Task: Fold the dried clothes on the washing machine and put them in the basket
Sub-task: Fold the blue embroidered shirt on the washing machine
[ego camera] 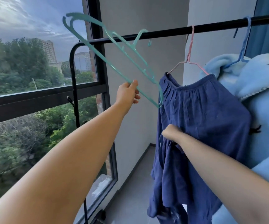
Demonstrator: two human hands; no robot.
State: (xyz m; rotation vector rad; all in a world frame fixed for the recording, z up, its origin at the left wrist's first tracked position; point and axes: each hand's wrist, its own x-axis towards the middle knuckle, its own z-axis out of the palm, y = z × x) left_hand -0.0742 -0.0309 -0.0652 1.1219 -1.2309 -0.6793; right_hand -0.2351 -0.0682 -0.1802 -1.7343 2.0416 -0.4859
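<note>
Here, left hand (128, 92) around teal hanger (127, 44).

Illumination is natural daylight only, entering through the window (33, 70) on the left under an overcast sky (25, 16). The light level is moderate and cool in tone. Shadows are soft and diffuse across the grey wall (130, 21). The teal hanger (134, 46) shows motion blur along its length. The trees (9, 151) at lower left are smeared toward the edge. Wide-angle distortion bends the black rail (219, 26) and the window frame (41, 101). The folds of the dark blue garment (203, 110) are comparatively sharp.
</note>
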